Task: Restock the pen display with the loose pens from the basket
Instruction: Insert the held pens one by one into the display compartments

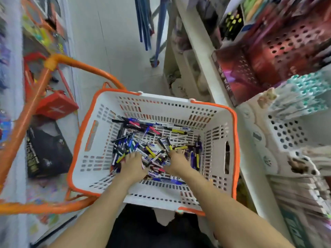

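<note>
A white plastic basket (216, 122) with an orange rim sits below me, its floor covered by a heap of loose pens (143, 140) in blue, black, yellow and pink. Both my hands reach down into the heap. My left hand (133, 164) lies on the pens at the near left, fingers pointing into the pile and partly buried. My right hand (177, 161) rests on the pens at the near right, fingertips among them. Whether either hand grips a pen is hidden. The pen display (286, 133), white perforated racks with pens, stands on the right.
An orange handle (35, 97) arcs to the left of the basket. Shelves with red perforated racks (279, 49) and boxed goods rise at the right. A dark bag (48, 149) and red box (55, 104) lie at the left. Pale floor runs ahead, with blue poles (145, 20).
</note>
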A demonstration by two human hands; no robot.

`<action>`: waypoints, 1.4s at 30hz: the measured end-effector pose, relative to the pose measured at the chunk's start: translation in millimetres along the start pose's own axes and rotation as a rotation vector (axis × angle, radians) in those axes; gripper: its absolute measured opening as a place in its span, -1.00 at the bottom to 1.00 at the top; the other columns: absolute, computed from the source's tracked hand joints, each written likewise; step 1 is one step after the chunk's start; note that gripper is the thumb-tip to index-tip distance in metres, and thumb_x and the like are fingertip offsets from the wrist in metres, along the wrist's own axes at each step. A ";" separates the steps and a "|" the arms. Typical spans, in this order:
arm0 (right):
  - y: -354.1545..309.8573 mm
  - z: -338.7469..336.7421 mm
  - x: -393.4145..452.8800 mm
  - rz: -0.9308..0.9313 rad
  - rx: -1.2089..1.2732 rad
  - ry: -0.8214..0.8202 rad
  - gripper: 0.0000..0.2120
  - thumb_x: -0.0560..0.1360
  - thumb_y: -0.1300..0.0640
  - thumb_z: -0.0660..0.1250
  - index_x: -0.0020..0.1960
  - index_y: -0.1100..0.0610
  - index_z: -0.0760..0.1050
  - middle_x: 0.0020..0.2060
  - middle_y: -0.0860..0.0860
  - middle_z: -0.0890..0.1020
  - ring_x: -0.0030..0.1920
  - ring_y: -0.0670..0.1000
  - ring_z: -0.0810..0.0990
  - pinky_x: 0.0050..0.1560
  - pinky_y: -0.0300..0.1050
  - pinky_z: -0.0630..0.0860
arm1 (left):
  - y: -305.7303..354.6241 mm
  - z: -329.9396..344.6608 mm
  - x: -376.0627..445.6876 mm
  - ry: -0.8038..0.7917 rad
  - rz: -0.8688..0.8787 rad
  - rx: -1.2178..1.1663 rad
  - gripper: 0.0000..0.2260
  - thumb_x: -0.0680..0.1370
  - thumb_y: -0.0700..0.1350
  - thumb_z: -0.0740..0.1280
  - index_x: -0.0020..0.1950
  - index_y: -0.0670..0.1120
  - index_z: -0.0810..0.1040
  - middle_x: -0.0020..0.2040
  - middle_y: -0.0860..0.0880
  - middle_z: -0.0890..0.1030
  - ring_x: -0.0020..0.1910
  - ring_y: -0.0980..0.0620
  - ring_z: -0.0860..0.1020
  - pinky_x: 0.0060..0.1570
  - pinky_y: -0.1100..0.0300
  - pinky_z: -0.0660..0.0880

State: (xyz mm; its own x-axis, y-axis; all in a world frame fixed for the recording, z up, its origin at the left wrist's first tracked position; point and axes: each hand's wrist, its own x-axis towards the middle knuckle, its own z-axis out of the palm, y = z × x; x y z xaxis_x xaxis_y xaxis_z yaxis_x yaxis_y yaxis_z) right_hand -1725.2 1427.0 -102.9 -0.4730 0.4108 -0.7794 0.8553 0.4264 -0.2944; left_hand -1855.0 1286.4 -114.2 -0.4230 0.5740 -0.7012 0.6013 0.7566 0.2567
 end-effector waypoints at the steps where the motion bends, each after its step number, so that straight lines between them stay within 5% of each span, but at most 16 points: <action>1: -6.2 6.9 8.1 0.036 0.017 0.002 -0.24 0.54 0.06 0.48 0.59 0.22 0.17 0.48 0.27 0.28 0.43 0.26 0.39 0.40 0.13 0.45 | 1.3 0.2 8.0 -0.035 0.045 0.017 -0.36 0.56 0.12 0.36 0.52 -0.12 0.23 0.54 -0.13 0.22 0.54 -0.16 0.15 0.46 -0.14 0.24; 3: -14.9 21.0 19.7 0.083 0.099 -0.010 -0.12 0.50 0.08 0.53 0.63 0.18 0.08 0.53 0.24 0.24 0.46 0.24 0.38 0.37 0.07 0.47 | 3.8 3.2 23.2 -0.105 0.144 0.068 -0.30 0.54 0.06 0.38 0.57 -0.12 0.15 0.60 -0.12 0.11 0.59 -0.14 0.05 0.52 -0.15 0.14; 6: -24.7 40.2 28.5 0.145 0.205 -0.059 -0.19 0.42 0.03 0.59 0.52 0.20 0.27 0.39 0.19 0.45 0.35 0.18 0.50 0.24 -0.02 0.51 | -0.9 5.2 41.1 -0.187 0.234 0.152 -0.20 0.52 -0.03 0.42 0.61 -0.12 0.03 0.64 -0.11 -0.03 0.62 -0.12 -0.08 0.57 -0.15 -0.06; 9: -28.9 55.7 27.9 0.178 0.158 -0.086 -0.11 0.40 0.00 0.60 0.55 0.20 0.23 0.41 0.21 0.37 0.44 0.20 0.37 0.39 0.02 0.43 | -7.0 4.7 52.1 -0.198 0.288 0.287 -0.13 0.51 -0.04 0.43 0.63 -0.12 -0.06 0.65 -0.08 -0.11 0.62 -0.10 -0.13 0.56 -0.19 -0.15; 13: -33.8 74.0 23.2 0.231 0.036 -0.044 -0.13 0.46 0.04 0.55 0.59 0.10 0.12 0.51 0.20 0.22 0.53 0.29 0.20 0.45 0.17 0.35 | -4.0 5.2 59.4 -0.110 0.385 0.492 -0.16 0.48 0.08 0.46 0.60 -0.06 0.05 0.60 -0.14 0.07 0.56 -0.17 0.09 0.49 -0.20 0.04; 20: -26.9 75.2 28.5 0.312 -0.038 0.058 -0.22 0.45 0.13 0.54 0.51 0.14 0.18 0.47 0.19 0.27 0.48 0.24 0.31 0.41 0.20 0.40 | -1.4 12.7 70.9 0.019 0.550 0.690 -0.26 0.44 0.22 0.42 0.46 -0.14 0.27 0.44 -0.17 0.29 0.45 -0.20 0.23 0.48 -0.15 0.07; 25: -20.4 71.9 26.7 0.381 0.049 0.173 -0.21 0.42 0.24 0.52 0.51 0.17 0.16 0.45 0.19 0.28 0.46 0.24 0.31 0.41 0.15 0.40 | 2.2 18.3 81.2 -0.074 0.539 0.616 -0.31 0.40 0.09 0.52 0.39 -0.13 0.28 0.34 -0.10 0.42 0.36 -0.11 0.37 0.43 -0.03 0.20; 33: -5.9 74.9 27.6 0.379 0.069 0.089 -0.38 0.45 0.18 0.51 0.45 0.13 0.37 0.39 0.14 0.39 0.41 0.22 0.36 0.39 0.16 0.44 | 9.2 19.0 89.1 -0.269 0.517 0.647 -0.53 0.46 0.02 0.49 0.30 -0.07 0.45 0.20 -0.07 0.54 0.24 -0.08 0.50 0.34 -0.03 0.34; 39: 7.5 57.5 20.8 0.411 0.313 0.069 -0.65 0.41 0.20 0.54 0.18 0.12 0.60 -0.03 0.06 0.67 -0.05 0.07 0.63 -0.08 -0.11 0.61 | 16.4 6.8 89.2 -0.359 0.484 0.596 -0.68 0.48 0.00 0.50 0.14 -0.05 0.50 0.11 -0.05 0.61 0.10 -0.08 0.56 0.19 -0.01 0.41; 42: 17.7 33.2 8.2 0.375 0.495 0.098 -0.65 0.43 0.14 0.57 0.17 0.11 0.57 -0.07 0.01 0.63 -0.20 -0.06 0.57 -0.27 -0.29 0.48 | 22.8 -5.8 87.1 -0.441 0.460 0.422 -0.41 0.47 0.10 0.49 0.42 -0.05 0.42 0.28 -0.07 0.58 0.22 -0.10 0.55 0.22 0.01 0.47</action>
State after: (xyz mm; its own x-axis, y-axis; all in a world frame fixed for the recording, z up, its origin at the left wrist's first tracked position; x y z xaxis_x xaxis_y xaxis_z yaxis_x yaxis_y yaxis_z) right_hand -1706.9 1411.1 -132.9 -0.1186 0.5417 -0.8322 0.9524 -0.1750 -0.2497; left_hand -1882.1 1355.5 -165.5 0.1891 0.5572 -0.8085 0.8972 0.2367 0.3730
